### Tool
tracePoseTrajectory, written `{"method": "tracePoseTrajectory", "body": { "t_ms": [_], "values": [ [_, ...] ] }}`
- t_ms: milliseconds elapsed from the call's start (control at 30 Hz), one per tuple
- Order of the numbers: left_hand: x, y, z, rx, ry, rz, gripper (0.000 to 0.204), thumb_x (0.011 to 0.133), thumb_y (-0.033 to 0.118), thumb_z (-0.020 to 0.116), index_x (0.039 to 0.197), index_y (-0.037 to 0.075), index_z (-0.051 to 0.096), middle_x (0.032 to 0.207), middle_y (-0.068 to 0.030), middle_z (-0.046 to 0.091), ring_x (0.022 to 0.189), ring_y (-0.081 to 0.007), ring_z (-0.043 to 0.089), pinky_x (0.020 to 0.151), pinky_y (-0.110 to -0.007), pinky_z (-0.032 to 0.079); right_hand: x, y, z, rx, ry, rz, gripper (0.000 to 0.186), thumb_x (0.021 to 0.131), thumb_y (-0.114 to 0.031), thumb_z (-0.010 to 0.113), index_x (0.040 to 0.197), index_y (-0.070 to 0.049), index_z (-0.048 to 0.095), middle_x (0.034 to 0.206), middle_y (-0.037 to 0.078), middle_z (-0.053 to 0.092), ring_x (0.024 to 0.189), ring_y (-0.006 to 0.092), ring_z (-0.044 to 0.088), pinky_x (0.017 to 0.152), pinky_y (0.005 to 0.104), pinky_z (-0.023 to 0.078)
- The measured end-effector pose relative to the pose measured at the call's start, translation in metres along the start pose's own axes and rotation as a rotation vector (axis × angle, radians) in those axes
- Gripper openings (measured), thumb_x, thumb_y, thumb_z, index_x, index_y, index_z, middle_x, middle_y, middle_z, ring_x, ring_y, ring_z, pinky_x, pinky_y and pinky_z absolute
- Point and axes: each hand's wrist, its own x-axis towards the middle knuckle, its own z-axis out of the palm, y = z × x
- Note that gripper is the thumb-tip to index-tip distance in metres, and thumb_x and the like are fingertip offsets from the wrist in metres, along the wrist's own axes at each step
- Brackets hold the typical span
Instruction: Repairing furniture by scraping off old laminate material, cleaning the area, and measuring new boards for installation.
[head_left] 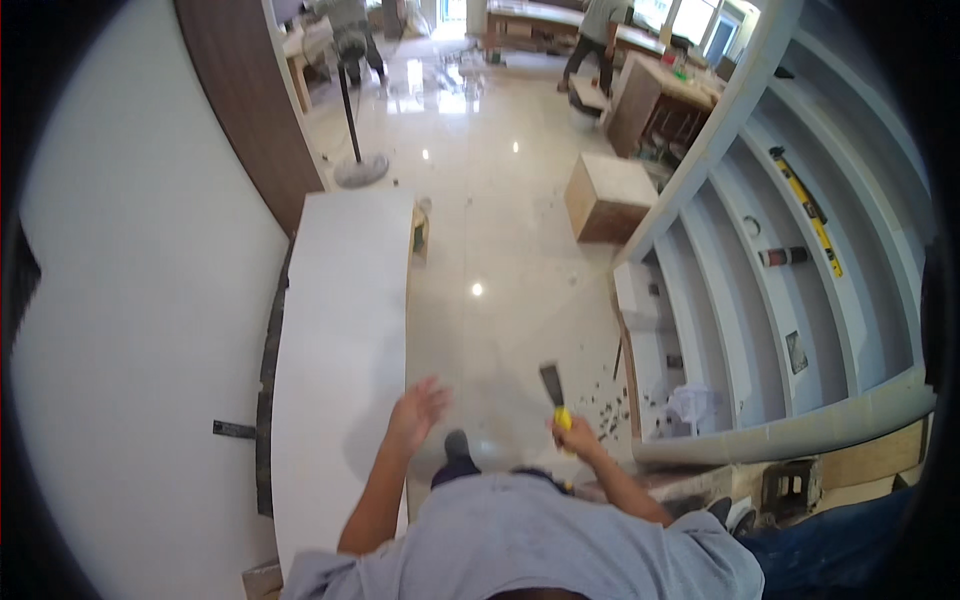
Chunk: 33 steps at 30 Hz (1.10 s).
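My right hand (pixel 577 436) grips a putty knife (pixel 553 388) by its yellow handle, with the dark blade pointing up and away over the glossy tiled floor (pixel 490 200). My left hand (pixel 417 410) hangs open with fingers spread, just beside the right edge of a long white panel (pixel 340 340) that lies flat along the wall. My grey shirt fills the bottom of the view, and one dark shoe shows on the floor between my arms.
A white shelf unit (pixel 760 290) stands at the right, holding a yellow spirit level (pixel 805 208) and a dark tube (pixel 782 256). Debris litters the floor at its foot. A wooden box (pixel 608 195) and a pedestal fan (pixel 355 110) stand farther off. Other people work in the background.
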Motion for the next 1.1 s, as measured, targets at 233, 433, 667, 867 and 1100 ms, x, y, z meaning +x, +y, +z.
{"method": "tracePoseTrajectory", "body": {
  "t_ms": [233, 433, 667, 867, 1100],
  "values": [
    [0.139, 0.107, 0.125, -0.201, -0.454, 0.037, 0.057, 0.093, 0.049, 0.036, 0.130, 0.006, 0.036, 0.127, -0.0194, 0.045, 0.116, -0.0266, 0.049, 0.079, -0.030, 0.051, 0.052, -0.190, -0.036, 0.575, 0.154, -0.497, 0.017, 0.083, -0.018, 0.064, 0.088, -0.002, 0.059, 0.064, -0.001, 0.053, 0.058, 0.0070, 0.050, 0.053, 0.0191, 0.039],
    [0.226, 0.148, 0.205, -0.189, -0.617, 0.070, 0.062, 0.092, 0.053, 0.033, 0.131, 0.004, 0.032, 0.129, -0.0224, 0.042, 0.117, -0.0302, 0.048, 0.076, -0.033, 0.055, 0.134, -0.275, -0.067, 0.663, 0.235, -0.625, 0.021, 0.083, -0.011, 0.064, 0.100, 0.001, 0.061, 0.073, 0.000, 0.059, 0.064, 0.0079, 0.055, 0.057, 0.0203, 0.043],
    [0.328, 0.180, 0.238, -0.113, -0.451, 0.119, 0.064, 0.092, 0.052, 0.033, 0.132, 0.002, 0.032, 0.132, -0.0222, 0.039, 0.120, -0.0271, 0.046, 0.079, -0.032, 0.052, 0.263, -0.338, -0.108, 0.765, 0.058, -0.598, 0.019, 0.082, -0.012, 0.066, 0.094, 0.002, 0.063, 0.069, 0.002, 0.060, 0.061, 0.0086, 0.056, 0.056, 0.0214, 0.045],
    [0.396, 0.217, 0.241, 0.093, -0.246, 0.303, 0.057, 0.093, 0.049, 0.033, 0.131, 0.006, 0.036, 0.130, -0.0139, 0.044, 0.122, -0.0200, 0.044, 0.082, -0.033, 0.051, 0.376, -0.400, -0.129, 0.400, -0.128, -0.567, 0.020, 0.083, -0.019, 0.065, 0.079, -0.001, 0.059, 0.065, 0.002, 0.059, 0.057, 0.0083, 0.055, 0.052, 0.0235, 0.045],
    [0.500, 0.257, 0.207, 0.061, -0.242, 0.166, 0.049, 0.094, 0.043, 0.038, 0.125, 0.006, 0.042, 0.125, -0.0104, 0.050, 0.117, -0.0208, 0.048, 0.084, -0.035, 0.046, 0.474, -0.445, -0.144, 0.111, -0.272, -0.599, 0.016, 0.084, -0.017, 0.063, 0.080, -0.002, 0.058, 0.064, 0.004, 0.059, 0.058, 0.0093, 0.056, 0.054, 0.0241, 0.046]
  ]
}}
